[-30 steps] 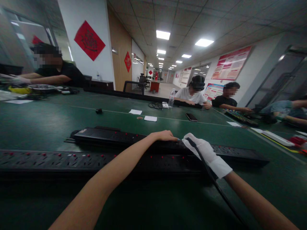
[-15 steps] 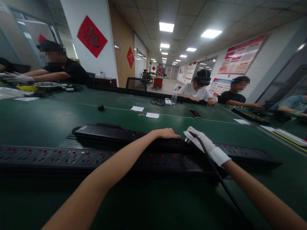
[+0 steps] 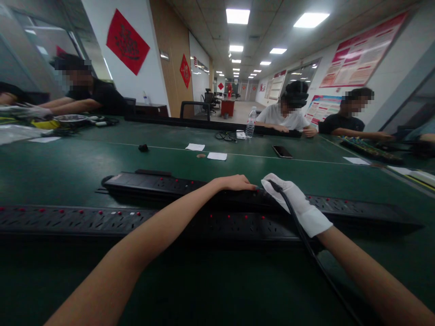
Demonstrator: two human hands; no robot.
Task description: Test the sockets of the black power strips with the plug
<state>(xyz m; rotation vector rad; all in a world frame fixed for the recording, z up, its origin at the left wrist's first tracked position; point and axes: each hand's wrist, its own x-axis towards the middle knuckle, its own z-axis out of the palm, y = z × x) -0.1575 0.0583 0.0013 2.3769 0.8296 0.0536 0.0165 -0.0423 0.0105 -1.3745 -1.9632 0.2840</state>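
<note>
Two long black power strips lie one behind the other across the table. My bare left hand (image 3: pixel 238 182) grips the far power strip (image 3: pixel 144 183) near its middle, its fingers partly hidden behind the edge. In my white-gloved right hand (image 3: pixel 283 192), closed just to the right, is a black plug (image 3: pixel 274 184) with its cable (image 3: pixel 306 242) running down toward me. The plug is at the top face of the far strip; glove and fingers hide whether its prongs are in a socket. Slots and red dots line the near power strip (image 3: pixel 84 219), which passes under my left forearm.
Beyond the strips, on the green table (image 3: pixel 84 163), are a small black object (image 3: pixel 143 148), white papers (image 3: pixel 217 156), a phone (image 3: pixel 282 151), a water bottle (image 3: pixel 250 122) and a coiled cable (image 3: pixel 226 136). Several people sit around the table.
The plug's metal prongs, visible earlier between my hands, are now out of sight as my right hand has come closer to the strip and my left fingertips. The view has shifted slightly.
</note>
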